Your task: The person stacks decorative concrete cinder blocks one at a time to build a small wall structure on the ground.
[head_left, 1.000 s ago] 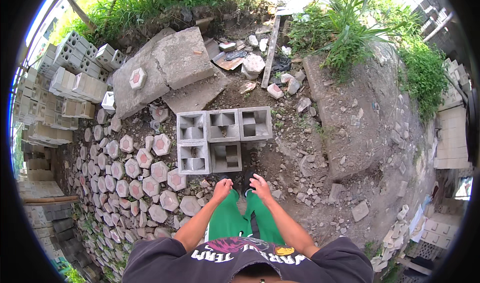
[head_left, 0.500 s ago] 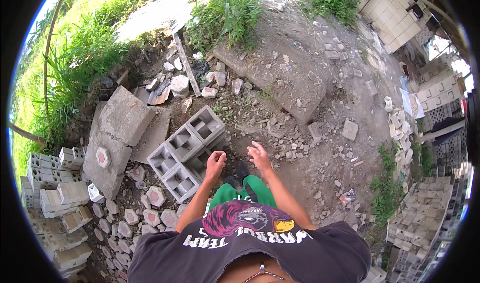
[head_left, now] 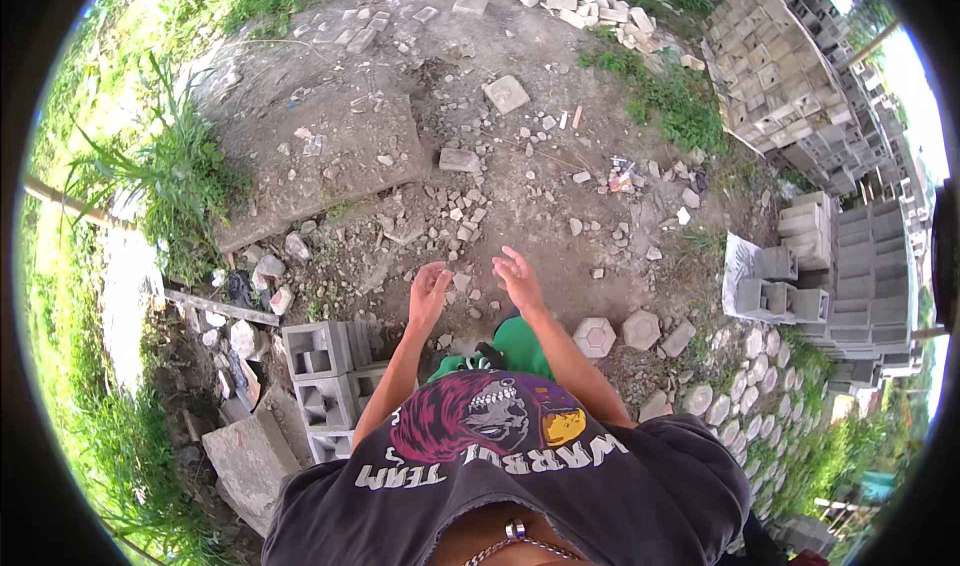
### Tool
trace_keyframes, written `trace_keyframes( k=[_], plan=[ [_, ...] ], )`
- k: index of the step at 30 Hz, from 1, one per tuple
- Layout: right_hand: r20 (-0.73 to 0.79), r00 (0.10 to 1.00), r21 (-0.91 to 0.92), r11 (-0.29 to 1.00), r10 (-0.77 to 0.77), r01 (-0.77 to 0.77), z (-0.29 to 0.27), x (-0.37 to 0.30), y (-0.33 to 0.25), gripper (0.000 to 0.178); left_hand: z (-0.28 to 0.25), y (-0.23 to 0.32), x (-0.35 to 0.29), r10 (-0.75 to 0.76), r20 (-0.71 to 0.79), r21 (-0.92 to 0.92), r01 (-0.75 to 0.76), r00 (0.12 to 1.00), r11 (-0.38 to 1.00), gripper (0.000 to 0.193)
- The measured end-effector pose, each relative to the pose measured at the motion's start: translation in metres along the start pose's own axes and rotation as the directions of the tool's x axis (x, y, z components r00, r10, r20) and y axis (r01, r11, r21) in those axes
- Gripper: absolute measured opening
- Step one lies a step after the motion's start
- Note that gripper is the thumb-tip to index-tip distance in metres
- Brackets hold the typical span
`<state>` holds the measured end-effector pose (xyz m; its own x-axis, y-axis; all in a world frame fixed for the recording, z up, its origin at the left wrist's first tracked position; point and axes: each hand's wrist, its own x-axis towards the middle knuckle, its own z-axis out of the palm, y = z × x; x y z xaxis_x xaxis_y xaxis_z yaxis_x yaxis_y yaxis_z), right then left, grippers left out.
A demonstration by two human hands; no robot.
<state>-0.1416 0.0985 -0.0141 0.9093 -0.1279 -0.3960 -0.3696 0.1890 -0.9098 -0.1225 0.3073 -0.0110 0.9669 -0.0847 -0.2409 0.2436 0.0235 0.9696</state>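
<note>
Both hands hang in the air in front of my body, over bare dirt and small rubble. My left hand is empty, its fingers loosely bent and a little apart. My right hand is empty too, with fingers spread and slightly curved. Neither one touches anything. Beside my left forearm stands a stack of grey hollow concrete blocks, partly hidden by that arm; it is the nearest large thing to the left hand. Hexagonal pavers lie on the ground to the right of my right forearm.
A broken concrete slab lies at the lower left, near a wooden plank. Ahead is a raised slab edge with loose stones. At right stand grey blocks, rows of hexagonal pavers and a tall block stack.
My view and body have turned to the right. The hollow blocks now sit farther left, and the pavers and block stacks at right have come into view. My left hand's fingers have loosened.
</note>
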Motion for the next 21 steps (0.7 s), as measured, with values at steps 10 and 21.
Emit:
trace_keyframes(
  k=[10, 21],
  plan=[
    [-0.514, 0.836, 0.110, 0.952, -0.190, 0.284, -0.223, 0.014, -0.035, 0.051, 0.264, 0.001, 0.111, -0.011, 0.517, 0.166, -0.088, 0.856, 0.982, 0.030],
    [-0.846, 0.533, 0.220, 0.924, 0.022, 0.311, -0.357, -0.040, -0.027, 0.054, 0.463, -0.001, 0.110, -0.204, 0.799, 0.282, -0.053, 0.566, 0.958, 0.029]
  ],
)
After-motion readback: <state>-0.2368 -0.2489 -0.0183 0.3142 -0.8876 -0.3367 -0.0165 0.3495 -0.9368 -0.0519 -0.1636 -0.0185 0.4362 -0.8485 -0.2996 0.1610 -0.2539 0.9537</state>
